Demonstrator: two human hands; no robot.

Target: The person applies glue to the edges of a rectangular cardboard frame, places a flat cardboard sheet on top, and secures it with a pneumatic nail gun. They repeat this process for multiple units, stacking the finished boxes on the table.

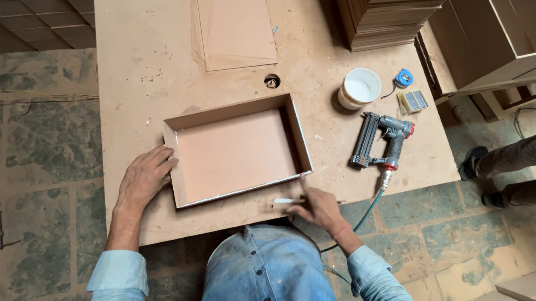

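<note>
Now | left hand [144, 177] flat on tray [238, 152] wall; right hand [320, 207] pinching stick [288, 201]

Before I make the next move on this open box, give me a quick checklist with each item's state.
1. Left hand steadying the open box at its left wall: ok.
2. Right hand gripping the white stick: ok.
3. White line along the box's near rim unbroken: cannot tell.
4. Nail gun lying apart from both hands: ok.
5. White cup upright: ok.
6. Hose off the box: ok.
</note>
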